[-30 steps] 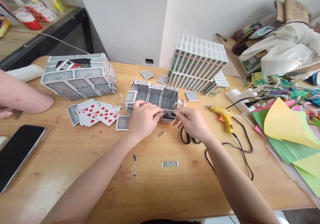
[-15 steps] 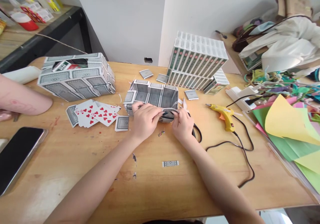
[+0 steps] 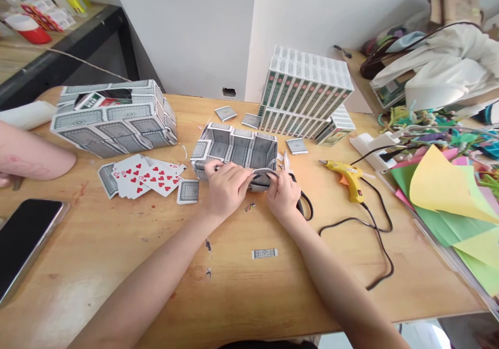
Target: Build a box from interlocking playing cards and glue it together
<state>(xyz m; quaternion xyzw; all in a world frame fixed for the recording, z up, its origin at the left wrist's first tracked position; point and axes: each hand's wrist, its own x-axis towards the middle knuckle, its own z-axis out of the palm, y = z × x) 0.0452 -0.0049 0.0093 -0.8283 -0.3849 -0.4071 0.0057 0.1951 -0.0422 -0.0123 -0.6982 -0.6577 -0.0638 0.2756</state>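
An open-topped box made of playing cards (image 3: 241, 149) stands in front of me, grey patterned card backs showing on its inner walls. My left hand (image 3: 228, 186) pinches a bent playing card (image 3: 260, 178) at the box's near edge. From the other side, my right hand (image 3: 284, 192) grips the same card, its fingers closed near the right corner. Under and beside my right hand lie scissors (image 3: 306, 203) with black handles. A cut strip of card (image 3: 264, 253) lies on the table nearer me.
Face-up cards (image 3: 150, 175) and a larger card-covered box (image 3: 117, 117) are at left, near another person's arm (image 3: 35, 151) and a phone (image 3: 29, 245). Stacked card packs (image 3: 306, 91) stand behind. A yellow glue gun (image 3: 346, 177) with its cord and coloured paper (image 3: 448, 193) are at right.
The view has shifted slightly, so most things sit a little further left. Both hands keep their hold on the bent card, with hardly any movement.
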